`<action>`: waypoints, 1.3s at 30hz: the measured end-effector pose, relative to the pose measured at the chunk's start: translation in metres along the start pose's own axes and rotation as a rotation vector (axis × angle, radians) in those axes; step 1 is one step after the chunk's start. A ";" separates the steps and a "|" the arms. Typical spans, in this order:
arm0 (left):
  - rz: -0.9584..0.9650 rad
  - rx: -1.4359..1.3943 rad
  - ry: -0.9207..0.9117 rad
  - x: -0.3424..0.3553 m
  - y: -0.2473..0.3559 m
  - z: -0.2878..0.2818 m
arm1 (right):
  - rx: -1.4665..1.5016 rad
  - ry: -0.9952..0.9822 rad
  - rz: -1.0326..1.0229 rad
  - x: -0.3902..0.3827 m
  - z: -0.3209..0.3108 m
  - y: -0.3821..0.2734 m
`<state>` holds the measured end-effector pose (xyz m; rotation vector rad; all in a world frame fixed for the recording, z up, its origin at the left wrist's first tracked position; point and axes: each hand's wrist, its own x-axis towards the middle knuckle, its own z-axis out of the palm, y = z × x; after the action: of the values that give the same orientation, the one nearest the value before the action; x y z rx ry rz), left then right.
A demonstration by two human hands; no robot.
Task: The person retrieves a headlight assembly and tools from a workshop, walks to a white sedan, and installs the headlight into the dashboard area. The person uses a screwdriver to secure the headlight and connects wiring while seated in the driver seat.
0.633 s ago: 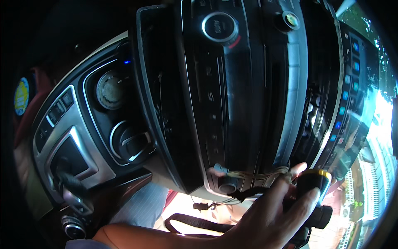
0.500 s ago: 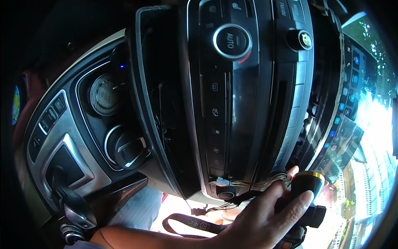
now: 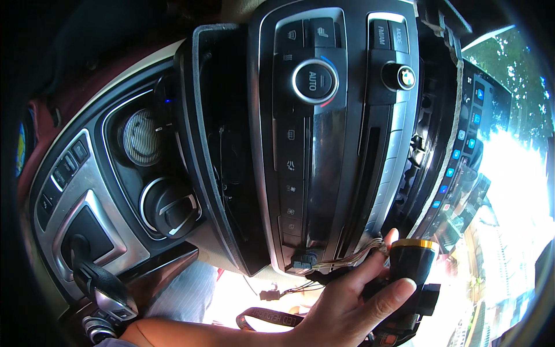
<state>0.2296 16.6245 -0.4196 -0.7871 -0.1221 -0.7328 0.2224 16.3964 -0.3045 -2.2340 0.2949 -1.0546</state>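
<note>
My left hand (image 3: 335,309) reaches in from the lower left and is closed around a black headlamp (image 3: 411,266) with a gold rim. Its thumb lies along the near side, while a fingertip shows just beyond the lamp. The lamp's dark printed strap (image 3: 266,315) hangs in a loop by the wrist. Left of the fingers is a car's radio and climate control panel (image 3: 326,179), with knobs and rows of buttons. At its near end sits a blue-grey connector (image 3: 303,261), whose thin wires (image 3: 350,261) run toward my fingers. My right hand is out of view.
A gear lever (image 3: 110,295), a round dial (image 3: 170,208) and a ribbed cup holder (image 3: 141,137) lie to the left. An open dark compartment (image 3: 222,144) borders the panel. A loose black plug (image 3: 269,295) dangles below it. A lit screen (image 3: 462,150) stands at right.
The control panel has shifted left in view, and its face shows more squarely. My left hand, still gripping the headlamp, has moved slightly left as well.
</note>
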 end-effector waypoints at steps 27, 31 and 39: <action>0.051 0.165 0.216 -0.027 -0.013 0.012 | 0.018 0.063 -0.006 -0.011 -0.031 0.003; 0.042 0.205 0.269 -0.035 -0.022 0.014 | 0.016 0.070 0.002 -0.016 -0.037 0.003; 0.116 0.396 0.295 -0.041 -0.018 0.015 | 0.013 0.086 -0.008 -0.019 -0.043 0.002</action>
<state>0.1901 16.6487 -0.4128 -0.3018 0.0447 -0.6790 0.1776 16.3843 -0.2969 -2.1833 0.3157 -1.1558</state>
